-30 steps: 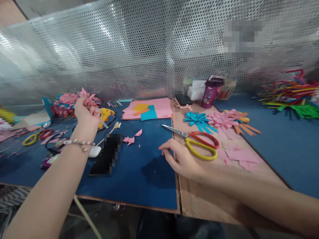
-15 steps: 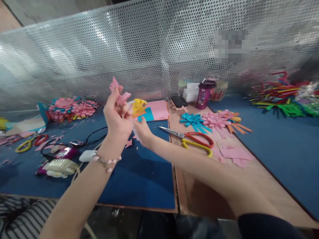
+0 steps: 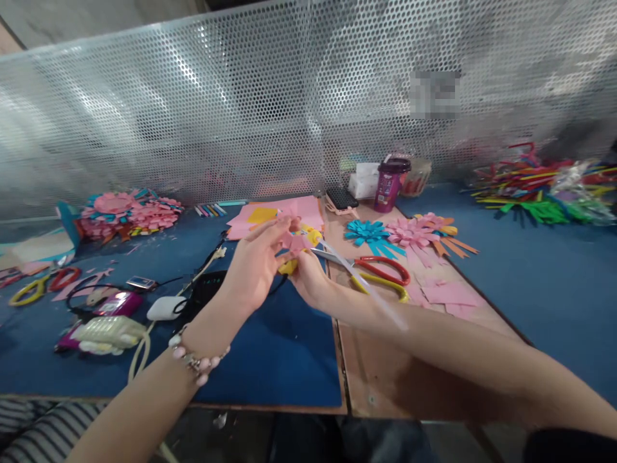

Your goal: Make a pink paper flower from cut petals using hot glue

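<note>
My left hand [image 3: 255,263], a beaded bracelet on its wrist, pinches a small cut piece of pink paper [image 3: 295,242] over the blue table mat. Close against it, my right hand [image 3: 311,280] is closed around a yellow glue gun [image 3: 313,235], mostly hidden by the fingers. A long translucent glue stick [image 3: 366,283] sticks out of the gun's back, slanting above my right forearm. Behind the hands lie pink paper sheets [image 3: 308,209] with a yellow square [image 3: 261,215] on top. Scissors with red and yellow handles [image 3: 383,270] lie just right of my right hand.
Blue and pink paper flowers [image 3: 414,231] and pink scraps [image 3: 453,294] lie to the right, near a purple cup [image 3: 391,185] and a phone [image 3: 341,198]. Finished-looking flowers [image 3: 128,212], second scissors [image 3: 43,286] and cables with a white plug [image 3: 166,308] occupy the left. A perforated metal screen [image 3: 270,103] stands behind.
My left hand has come down and right with the pink paper, meeting my right hand. The glue stick now points toward the lower right. The view has shifted slightly.
</note>
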Available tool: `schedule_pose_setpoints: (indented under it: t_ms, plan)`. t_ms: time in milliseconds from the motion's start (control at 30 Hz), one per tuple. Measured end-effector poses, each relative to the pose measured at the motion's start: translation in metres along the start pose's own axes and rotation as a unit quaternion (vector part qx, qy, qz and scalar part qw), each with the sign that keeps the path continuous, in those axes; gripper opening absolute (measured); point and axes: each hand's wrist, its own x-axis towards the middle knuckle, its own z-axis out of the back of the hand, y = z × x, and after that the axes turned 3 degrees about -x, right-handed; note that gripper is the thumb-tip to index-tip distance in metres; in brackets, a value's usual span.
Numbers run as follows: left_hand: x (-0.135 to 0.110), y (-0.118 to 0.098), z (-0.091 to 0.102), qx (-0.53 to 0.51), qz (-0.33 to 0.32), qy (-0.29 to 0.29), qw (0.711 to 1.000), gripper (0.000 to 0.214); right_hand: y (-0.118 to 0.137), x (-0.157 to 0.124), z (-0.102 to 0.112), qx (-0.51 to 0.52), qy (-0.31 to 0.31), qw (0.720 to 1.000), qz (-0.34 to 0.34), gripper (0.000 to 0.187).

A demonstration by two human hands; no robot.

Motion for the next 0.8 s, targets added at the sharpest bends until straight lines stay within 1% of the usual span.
schedule_pose_setpoints:
  t_ms: [67, 133, 200, 267, 367, 433, 500, 633, 733, 800]
  plan:
    - [0.007, 0.0, 0.02, 0.04, -0.029, -0.01, 0.999, 0.023, 0.005, -0.018, 0.012, 0.025, 0.002, 0.999, -0.026, 0.026]
    - [0.017, 0.005, 0.042, 0.11, -0.049, -0.04, 0.992, 0.026, 0.011, -0.035, 0.024, 0.04, -0.004, 0.999, -0.033, 0.035]
    - [0.025, 0.012, 0.06, 0.188, -0.079, -0.09, 0.975, 0.029, 0.016, -0.05, 0.036, 0.031, -0.011, 0.999, -0.029, 0.042]
    - [0.031, 0.02, 0.072, 0.235, -0.09, -0.106, 0.962, 0.032, 0.017, -0.061, 0.047, 0.016, -0.01, 0.999, -0.03, 0.045]
    - [0.033, 0.028, 0.078, 0.262, -0.095, -0.102, 0.955, 0.036, 0.014, -0.071, 0.058, 0.002, 0.007, 1.0, -0.019, 0.043]
    - [0.032, 0.032, 0.077, 0.283, -0.092, -0.085, 0.951, 0.034, 0.012, -0.073, 0.06, -0.003, 0.014, 1.0, -0.008, 0.034]
    - [0.03, 0.036, 0.077, 0.303, -0.086, -0.061, 0.947, 0.033, 0.011, -0.073, 0.06, -0.022, 0.015, 0.999, -0.018, 0.027]
    - [0.026, 0.045, 0.08, 0.321, -0.067, -0.018, 0.944, 0.037, 0.014, -0.072, 0.057, -0.078, 0.012, 0.995, -0.067, 0.035]
    - [0.022, 0.048, 0.081, 0.322, -0.052, 0.011, 0.945, 0.035, 0.017, -0.075, 0.056, -0.101, 0.02, 0.992, -0.076, 0.033]
    - [0.021, 0.049, 0.08, 0.319, -0.051, 0.018, 0.946, 0.033, 0.018, -0.077, 0.055, -0.115, 0.035, 0.99, -0.077, 0.033]
